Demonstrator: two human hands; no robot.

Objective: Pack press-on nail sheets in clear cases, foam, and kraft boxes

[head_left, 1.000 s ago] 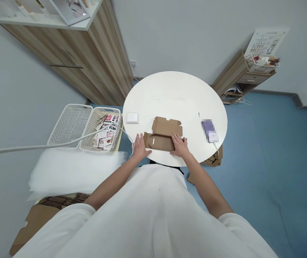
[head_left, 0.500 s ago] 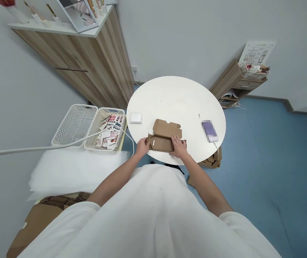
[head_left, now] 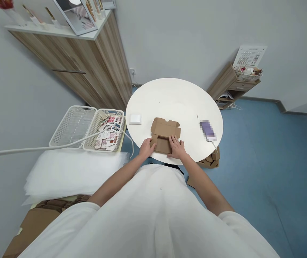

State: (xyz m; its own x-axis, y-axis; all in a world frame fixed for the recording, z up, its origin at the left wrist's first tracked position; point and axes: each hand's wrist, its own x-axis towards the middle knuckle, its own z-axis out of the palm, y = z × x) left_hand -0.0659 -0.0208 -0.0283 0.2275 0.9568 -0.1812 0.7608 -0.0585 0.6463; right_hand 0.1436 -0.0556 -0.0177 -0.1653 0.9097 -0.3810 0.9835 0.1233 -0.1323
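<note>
A brown cardboard mailer box [head_left: 163, 145], partly folded, lies near the front edge of the round white table [head_left: 188, 96]. Its lid [head_left: 165, 128], with side flaps, is laid back away from me. At the box's left end, my left hand [head_left: 146, 147] is closed on the side wall, thumb toward the inside. My right hand [head_left: 176, 147] grips the right end, its fingers reaching over the wall and its thumb at the front. A flap sticks out beyond the right hand, and the palm hides part of that end.
A small white square item [head_left: 135, 119] lies left on the table; a blurred purple item [head_left: 207, 129] with a cable lies right. White baskets [head_left: 103, 129], one with printed packets, stand left beside white sheets [head_left: 73, 173]. Cardboard pieces [head_left: 209, 159] lie below the table.
The box's left side flap has been folded inward and upright, opening a squarer tray. My left hand has shifted slightly right with it. My right hand stays at the right end.
</note>
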